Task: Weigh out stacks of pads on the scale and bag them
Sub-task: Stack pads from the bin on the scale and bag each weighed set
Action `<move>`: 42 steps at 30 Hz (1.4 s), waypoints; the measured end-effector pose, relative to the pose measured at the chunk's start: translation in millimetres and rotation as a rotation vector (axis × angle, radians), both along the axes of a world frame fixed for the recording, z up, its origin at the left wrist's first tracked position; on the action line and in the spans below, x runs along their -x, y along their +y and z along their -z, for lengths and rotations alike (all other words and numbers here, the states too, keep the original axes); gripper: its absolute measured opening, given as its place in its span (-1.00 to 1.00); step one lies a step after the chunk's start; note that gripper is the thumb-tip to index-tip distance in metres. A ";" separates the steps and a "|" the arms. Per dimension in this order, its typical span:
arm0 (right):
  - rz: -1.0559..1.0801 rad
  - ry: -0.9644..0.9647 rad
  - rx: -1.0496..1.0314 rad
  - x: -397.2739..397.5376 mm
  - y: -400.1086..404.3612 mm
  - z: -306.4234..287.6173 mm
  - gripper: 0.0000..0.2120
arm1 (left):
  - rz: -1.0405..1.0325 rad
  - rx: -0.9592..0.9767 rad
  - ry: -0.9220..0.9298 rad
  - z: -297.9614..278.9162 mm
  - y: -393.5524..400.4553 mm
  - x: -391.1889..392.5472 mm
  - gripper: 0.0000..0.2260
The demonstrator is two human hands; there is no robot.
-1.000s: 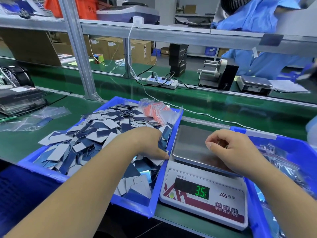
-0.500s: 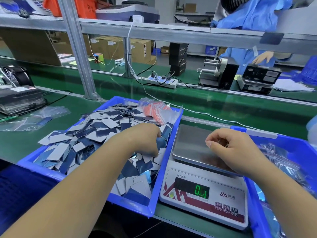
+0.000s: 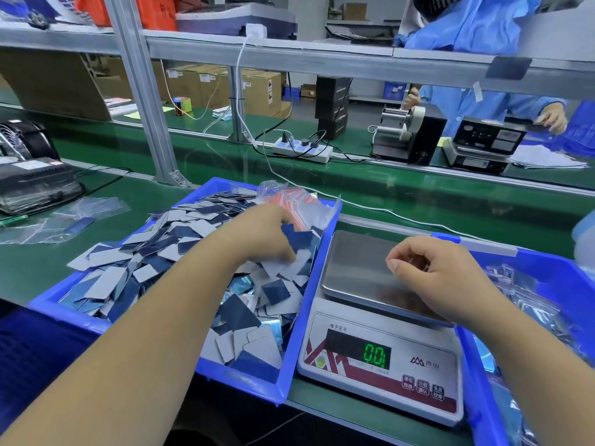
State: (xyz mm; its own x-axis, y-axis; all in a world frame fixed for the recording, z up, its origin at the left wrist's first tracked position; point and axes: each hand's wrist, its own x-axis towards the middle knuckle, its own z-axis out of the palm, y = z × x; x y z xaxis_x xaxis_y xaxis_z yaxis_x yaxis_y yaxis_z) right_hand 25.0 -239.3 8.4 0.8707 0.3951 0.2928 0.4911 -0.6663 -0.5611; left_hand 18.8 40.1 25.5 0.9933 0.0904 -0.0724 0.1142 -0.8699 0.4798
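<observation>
A heap of blue and white pads (image 3: 128, 268) fills the blue bin (image 3: 244, 378) on the left. My left hand (image 3: 267, 233) is at the bin's far right side, fingers curled round a bunch of pads (image 3: 297, 241) lifted slightly off the heap. To the right stands the white scale (image 3: 380, 352); its steel pan (image 3: 354, 268) is bare and the display reads 0.0. My right hand (image 3: 441, 278) hovers over the pan's right part, fingers loosely curled, with nothing visibly in it.
A pack of clear zip bags with red strips (image 3: 299, 201) lies at the left bin's far corner. A second blue bin (image 3: 547, 272) on the right holds filled bags (image 3: 521, 294). Loose clear bags (image 3: 64, 220) lie at left. A person in blue works beyond the conveyor.
My left hand has moved from the bin's near right side to farther back and gathered pads. The scale reading fell from 3.5 to 0.0. My right hand stayed put.
</observation>
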 end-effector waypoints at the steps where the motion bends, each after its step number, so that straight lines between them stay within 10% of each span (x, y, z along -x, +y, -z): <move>1: 0.002 -0.002 -0.002 -0.3 -0.3 0.0 -0.86 | -0.037 0.026 -0.024 -1.7 3.1 -1.1 -0.73; 12: 0.155 -0.098 -0.138 -13.4 -20.6 -14.8 -0.83 | -0.014 0.465 -0.208 -16.5 -37.7 -5.4 -0.66; 25: 0.245 0.034 -0.157 -22.1 -27.2 -7.0 -0.83 | 0.285 -0.136 -0.200 21.4 -128.0 -18.3 -0.65; 32: 0.218 0.044 -0.146 -20.7 -26.3 -6.9 -0.83 | 0.134 0.197 -0.236 2.1 -91.6 -14.1 -0.91; 42: 0.168 0.033 -0.047 -16.8 -20.9 -5.4 -0.84 | 0.144 -0.392 0.324 -9.0 -26.2 14.3 -0.66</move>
